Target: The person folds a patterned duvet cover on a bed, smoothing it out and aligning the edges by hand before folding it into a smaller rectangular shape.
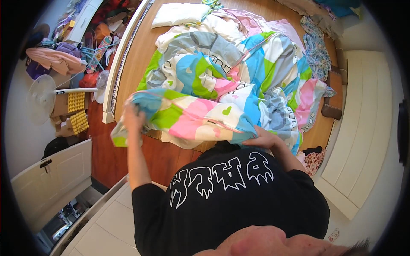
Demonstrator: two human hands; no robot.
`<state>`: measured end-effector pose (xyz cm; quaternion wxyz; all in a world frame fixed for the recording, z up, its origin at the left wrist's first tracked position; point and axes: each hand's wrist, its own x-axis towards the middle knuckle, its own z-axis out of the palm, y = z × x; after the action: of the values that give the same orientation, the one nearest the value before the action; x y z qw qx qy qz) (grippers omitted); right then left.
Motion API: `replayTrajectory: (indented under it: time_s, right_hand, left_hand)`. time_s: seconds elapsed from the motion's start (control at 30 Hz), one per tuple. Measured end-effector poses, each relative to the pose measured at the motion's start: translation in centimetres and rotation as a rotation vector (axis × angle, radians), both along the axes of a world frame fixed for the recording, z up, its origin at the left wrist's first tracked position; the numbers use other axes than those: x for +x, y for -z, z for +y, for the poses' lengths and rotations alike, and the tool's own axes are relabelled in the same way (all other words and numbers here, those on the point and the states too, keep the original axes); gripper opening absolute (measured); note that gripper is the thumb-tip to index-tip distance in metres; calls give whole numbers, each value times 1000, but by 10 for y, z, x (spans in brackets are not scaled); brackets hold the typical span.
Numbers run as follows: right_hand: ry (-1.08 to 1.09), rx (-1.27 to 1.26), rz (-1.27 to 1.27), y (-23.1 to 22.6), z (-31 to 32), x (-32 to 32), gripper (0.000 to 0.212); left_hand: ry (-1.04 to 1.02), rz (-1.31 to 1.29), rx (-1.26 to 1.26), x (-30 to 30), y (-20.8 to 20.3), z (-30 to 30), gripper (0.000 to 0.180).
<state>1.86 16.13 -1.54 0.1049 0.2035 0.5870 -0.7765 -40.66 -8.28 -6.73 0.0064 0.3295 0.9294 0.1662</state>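
A large duvet cover (196, 113), patched in green, blue, pink, white and grey with small hearts, is spread in folds over the bed. Its near edge is pulled up into a long stretched band between my two hands. At the left end of that band, my left hand (133, 120) is closed on a blue and green corner, slightly smeared by motion. My right hand (261, 139) grips the blue end on the right, with the cloth bunched at its fingers. Part of the fabric hangs down past the bed's near edge. Folds hide whatever lies inside the cover.
A white pillow (176, 15) lies at the bed's far left. The bare wooden bed board (136, 68) shows along the left side, bordered by a white rail (112, 81). Left of it stand a white fan (42, 97) and yellow egg trays (77, 111). A white door (55, 168) is lower left.
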Motion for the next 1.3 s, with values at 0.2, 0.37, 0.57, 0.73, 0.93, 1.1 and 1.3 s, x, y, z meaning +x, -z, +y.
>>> replayTrajectory:
  time_s: [0.2,0.37,0.57,0.73,0.93,1.1,1.3]
  right_hand:
    - [-67,63,-76,-8,19,-9,39]
    - [-274,145,61,-9,15,-17,34]
    - [-246,67,-304,-16,0,11,47]
    - [-230,260,-189,42,-34,81,52]
    - [-241,477,-105,75,-51,118,55]
    - [95,1005,-265,175,-83,167,86]
    - [76,1167,-272,174,-59,150,101]
  left_hand:
    - [770,-523,-138,159,56,35,106]
    - [661,-263,254,175,63,97,96]
    - [950,-675,-219,173,57,92,30]
    - [887,-635,-170,150,-26,-2,28]
    - [674,-474,227,137,-151,-22,24]
    - [516,-687,560,138,-145,-35,22]
    - [388,-1041,519,129,-112,-46,41]
